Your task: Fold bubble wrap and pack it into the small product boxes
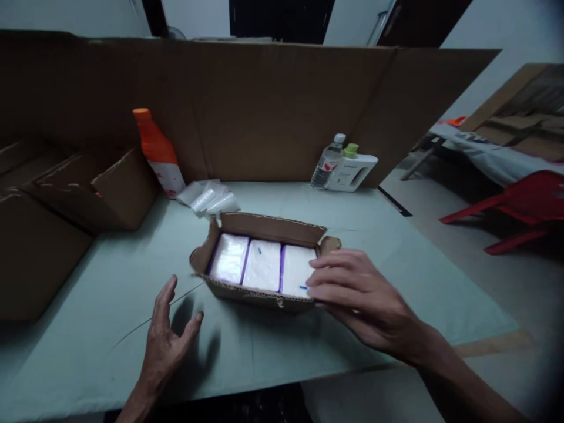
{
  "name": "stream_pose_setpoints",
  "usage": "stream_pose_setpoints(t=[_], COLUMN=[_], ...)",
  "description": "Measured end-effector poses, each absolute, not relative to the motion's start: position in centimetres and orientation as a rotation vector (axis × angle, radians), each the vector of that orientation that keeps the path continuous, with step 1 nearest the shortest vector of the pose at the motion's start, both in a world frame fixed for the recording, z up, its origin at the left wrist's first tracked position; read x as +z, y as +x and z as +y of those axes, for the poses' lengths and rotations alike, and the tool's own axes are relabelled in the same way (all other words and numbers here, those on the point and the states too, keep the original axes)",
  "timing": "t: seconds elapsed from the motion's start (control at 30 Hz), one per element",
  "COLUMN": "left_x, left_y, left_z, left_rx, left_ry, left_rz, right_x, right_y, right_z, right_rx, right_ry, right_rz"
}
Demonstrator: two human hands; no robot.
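Note:
A small open cardboard box (255, 296) sits on the table in front of me. Three white packs with purple sides fill it in a row: a left pack (229, 258), a middle pack (262, 264) and a right pack (297, 270). My right hand (361, 291) is closed over the box's right end, its fingertips at the right pack; its thumb is mostly hidden. To the left of the box, my left hand (170, 335) is apart from it, fingers and thumb spread, holding nothing.
Larger cardboard boxes (118, 194) stand at the left. An orange-and-white bottle (161, 153) and clear plastic packaging (209, 197) are behind. A clear bottle (326, 164) and white jug (352, 173) stand by the cardboard partition (264, 111). A red chair (524, 202) is off to the right.

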State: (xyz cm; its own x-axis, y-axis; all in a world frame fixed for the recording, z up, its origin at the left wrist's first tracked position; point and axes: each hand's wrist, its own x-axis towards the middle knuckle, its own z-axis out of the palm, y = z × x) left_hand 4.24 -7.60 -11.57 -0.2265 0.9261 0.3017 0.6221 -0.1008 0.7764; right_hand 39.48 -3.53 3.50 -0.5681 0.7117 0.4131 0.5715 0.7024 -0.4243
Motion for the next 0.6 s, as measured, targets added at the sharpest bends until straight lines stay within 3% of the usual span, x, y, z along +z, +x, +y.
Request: stream_pose_setpoints(t=[0.17,0.37,0.6], left_x=[-12.8,-12.8,-12.1], left_y=[4.2,6.5,6.0], left_z=[-8.6,-7.7,-5.2], left_rx=[1.187,1.176,1.260], left_ry=[1.574,1.554,1.356], left_rz=[1.774,1.626,1.653], right_x=[-1.1,-9.7,-10.1], right_y=[41.8,39.9,34.8], right_z=[-4.9,-4.8,-2.1], right_rx=[0.401,0.855,0.946], right_ry=[-1.147,-1.525,-1.468], right_rz=[-1.647,-1.590,-1.544])
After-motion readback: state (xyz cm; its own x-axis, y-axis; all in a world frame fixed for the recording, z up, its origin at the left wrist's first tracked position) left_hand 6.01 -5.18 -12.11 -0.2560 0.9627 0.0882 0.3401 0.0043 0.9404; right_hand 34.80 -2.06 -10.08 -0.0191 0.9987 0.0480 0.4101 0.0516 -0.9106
